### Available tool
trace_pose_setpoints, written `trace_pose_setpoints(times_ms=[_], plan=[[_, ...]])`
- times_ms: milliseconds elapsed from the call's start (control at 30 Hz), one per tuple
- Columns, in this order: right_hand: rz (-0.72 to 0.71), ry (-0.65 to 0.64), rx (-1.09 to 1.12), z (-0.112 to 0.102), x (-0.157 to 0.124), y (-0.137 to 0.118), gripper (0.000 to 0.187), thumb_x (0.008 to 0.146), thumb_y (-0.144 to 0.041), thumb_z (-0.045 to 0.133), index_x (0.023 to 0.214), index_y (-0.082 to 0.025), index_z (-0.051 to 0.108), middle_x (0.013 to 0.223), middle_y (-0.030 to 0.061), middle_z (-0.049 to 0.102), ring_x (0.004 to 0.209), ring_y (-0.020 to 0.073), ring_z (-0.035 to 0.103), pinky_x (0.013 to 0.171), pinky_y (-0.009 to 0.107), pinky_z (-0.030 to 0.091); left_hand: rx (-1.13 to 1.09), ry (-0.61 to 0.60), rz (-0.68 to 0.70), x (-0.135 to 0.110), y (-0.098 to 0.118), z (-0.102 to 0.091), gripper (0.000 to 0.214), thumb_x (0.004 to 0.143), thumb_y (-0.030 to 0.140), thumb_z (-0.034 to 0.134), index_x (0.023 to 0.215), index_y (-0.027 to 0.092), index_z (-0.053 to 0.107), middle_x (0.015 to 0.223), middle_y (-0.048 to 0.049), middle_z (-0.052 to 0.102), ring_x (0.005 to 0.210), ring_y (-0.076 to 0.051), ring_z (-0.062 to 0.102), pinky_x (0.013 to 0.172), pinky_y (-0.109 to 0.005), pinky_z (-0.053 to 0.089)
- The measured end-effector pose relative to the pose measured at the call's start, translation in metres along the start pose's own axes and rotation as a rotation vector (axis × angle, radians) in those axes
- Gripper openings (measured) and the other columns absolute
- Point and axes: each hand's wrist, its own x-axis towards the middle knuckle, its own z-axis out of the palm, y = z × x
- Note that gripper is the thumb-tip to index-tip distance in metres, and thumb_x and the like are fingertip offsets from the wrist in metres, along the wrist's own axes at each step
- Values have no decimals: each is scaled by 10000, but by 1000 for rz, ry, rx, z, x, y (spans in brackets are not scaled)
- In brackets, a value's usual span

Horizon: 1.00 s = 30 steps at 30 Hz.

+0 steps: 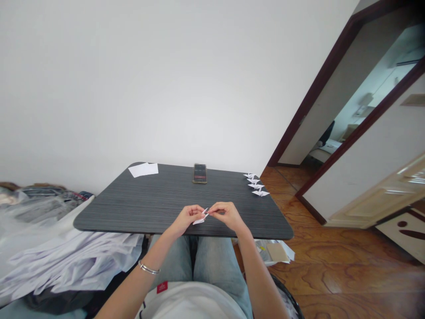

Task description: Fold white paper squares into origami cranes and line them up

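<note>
A small folded piece of white paper (199,221) is held between my two hands, just above the front part of the dark table (149,204). My left hand (190,217) pinches its left side with thumb and fingers. On the other side my right hand (226,213) has thumb and forefinger closed at the paper's narrow upper tip. Fingers cover part of the folds. Several white origami cranes (260,193) stand in a row along the table's right edge.
White paper sheets (143,169) lie at the table's back left corner. A phone (199,173) leans upright near the wall (199,88). White cloth (76,261) is heaped left of the table. Below its right side is a bag with papers (277,251).
</note>
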Motion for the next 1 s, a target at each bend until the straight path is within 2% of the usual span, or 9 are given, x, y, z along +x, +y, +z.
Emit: trace_pose_setpoints(times_ms=[133, 300, 500, 633, 700, 867, 1000], plan=[[-42, -10, -48, -1, 0, -3, 131, 758, -227, 575, 768, -211, 704, 748, 41, 680, 672, 164, 627, 587, 255, 490, 6, 6, 6, 0, 0, 0, 244, 616, 283, 716, 756, 105, 627, 617, -24, 644, 517, -87, 527, 519, -184, 340], [-25, -5, -69, 0, 0, -3, 131, 758, -242, 578, 805, -214, 698, 772, 43, 681, 686, 169, 629, 609, 271, 505, 11, 11, 9, -1, 0, 0, 270, 629, 307, 705, 788, 108, 618, 635, -25, 638, 526, -88, 523, 526, -189, 345], [23, 31, -44, -1, 0, 1, 112, 743, -256, 597, 768, -199, 690, 755, 41, 685, 678, 179, 636, 630, 290, 517, 30, 56, 97, -1, 2, 3, 322, 639, 307, 695, 879, 129, 575, 746, -19, 608, 565, -83, 504, 479, -172, 337], [21, 70, -76, -3, 0, 4, 104, 746, -236, 597, 772, -199, 690, 765, 48, 679, 693, 186, 631, 630, 295, 518, 70, 82, 191, -1, 2, 5, 312, 601, 243, 725, 852, 140, 569, 883, -42, 615, 795, -140, 551, 675, -218, 417], [14, 79, -89, -5, 0, 6, 107, 747, -240, 595, 776, -203, 691, 764, 48, 675, 692, 186, 628, 621, 296, 521, 83, 101, 197, -1, 2, 5, 288, 608, 247, 719, 832, 138, 576, 907, -51, 621, 810, -146, 556, 725, -241, 418], [-12, 99, -124, -7, 0, 6, 117, 756, -223, 578, 780, -204, 692, 760, 47, 668, 685, 178, 616, 615, 287, 516, 82, 174, 199, 0, 0, 4, 240, 614, 279, 711, 766, 126, 606, 870, -53, 627, 748, -143, 565, 693, -249, 431], [-35, 115, -140, -6, 1, 1, 118, 755, -192, 571, 768, -211, 687, 772, 48, 665, 695, 180, 610, 620, 287, 507, 85, 212, 193, 1, -1, 3, 224, 661, 304, 672, 790, 134, 604, 693, -11, 606, 600, -103, 527, 541, -202, 391]])
